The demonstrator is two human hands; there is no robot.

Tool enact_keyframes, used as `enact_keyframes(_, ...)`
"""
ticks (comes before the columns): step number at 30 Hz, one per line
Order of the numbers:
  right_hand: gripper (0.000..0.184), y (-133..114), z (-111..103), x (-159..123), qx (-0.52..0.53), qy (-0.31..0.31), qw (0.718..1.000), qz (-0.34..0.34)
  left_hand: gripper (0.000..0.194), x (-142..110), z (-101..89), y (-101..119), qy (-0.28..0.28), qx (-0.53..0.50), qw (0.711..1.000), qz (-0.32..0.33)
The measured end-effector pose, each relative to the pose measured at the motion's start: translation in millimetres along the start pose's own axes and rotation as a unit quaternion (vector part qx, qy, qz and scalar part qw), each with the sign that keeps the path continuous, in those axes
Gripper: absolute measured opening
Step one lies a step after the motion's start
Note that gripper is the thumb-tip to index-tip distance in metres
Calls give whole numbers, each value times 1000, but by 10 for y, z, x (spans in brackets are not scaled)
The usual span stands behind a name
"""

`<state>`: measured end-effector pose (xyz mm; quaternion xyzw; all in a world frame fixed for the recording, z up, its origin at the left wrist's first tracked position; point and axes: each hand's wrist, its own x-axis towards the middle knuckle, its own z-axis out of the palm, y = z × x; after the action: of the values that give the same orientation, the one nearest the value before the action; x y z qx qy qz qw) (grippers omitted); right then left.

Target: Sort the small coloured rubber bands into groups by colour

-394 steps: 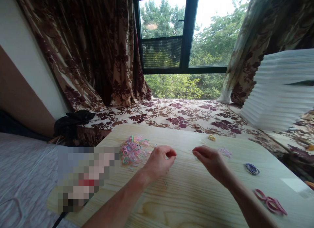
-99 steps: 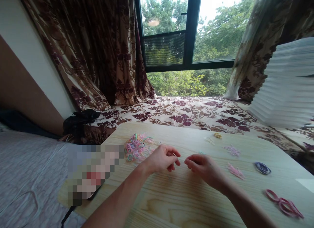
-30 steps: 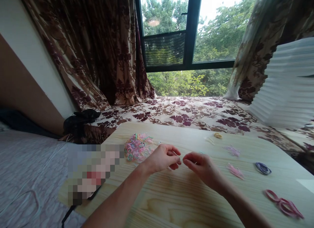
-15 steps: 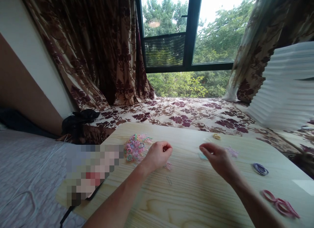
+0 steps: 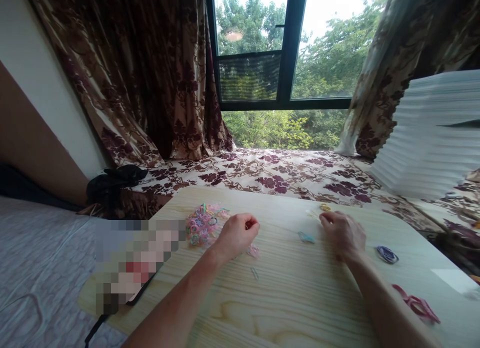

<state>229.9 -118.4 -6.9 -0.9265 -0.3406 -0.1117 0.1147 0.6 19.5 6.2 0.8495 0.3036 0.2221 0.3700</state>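
My left hand [image 5: 237, 234] hovers over the wooden board just right of a heap of small colourful hair ties [image 5: 202, 225]. Its thumb and fingers are pinched; what lies between them is too small to make out. My right hand [image 5: 344, 233] is low over the board, fingers curled in and fingertips beside pale yellow hair ties [image 5: 313, 214]. Whatever it holds is hidden. Beyond its fingertips sit darker yellow hair ties [image 5: 325, 207]. Teal hair ties [image 5: 306, 237] lie between the hands, and pink ones [image 5: 253, 250] below my left hand.
Purple hair ties [image 5: 387, 254] and larger pink-red ones [image 5: 418, 304] rest on the right of the board [image 5: 285, 298]. A pale green tie [image 5: 254, 273] lies near the middle. A blurred-out object [image 5: 138, 273] is at the left edge. White ridged sheets [image 5: 431, 133] stand at right.
My right hand has moved right and slightly forward, from the teal hair ties toward the yellow ones, now covering the lavender pile. My left hand stays pinched in nearly the same place.
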Motion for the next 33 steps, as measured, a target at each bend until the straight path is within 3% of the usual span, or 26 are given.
enact_keyframes(5,36,51,-20,11,-7,-12,1000,-4,21,-1,-19,-24,-3,16,1000,13)
enact_keyframes(8,38,34,-85,-10,8,26,1000,-13,22,18,-52,-76,-11,27,1000,11)
enact_keyframes(12,35,-141,-179,-158,118,61,989,-73,24,30,-130,-130,-74,22,997,4)
enact_keyframes(16,32,-431,-242,-444,217,-21,956,-194,25,2,-208,-138,-195,14,981,15)
enact_keyframes(21,31,-662,-243,-672,211,-120,933,-266,27,-64,-249,-98,-306,38,951,29)
enact_keyframes(24,31,-682,-224,-689,202,-147,927,-281,26,-100,-248,-47,-330,90,939,33)
enact_keyframes(33,28,-670,-221,-693,191,-165,929,-271,21,-153,-223,37,-325,196,923,67)
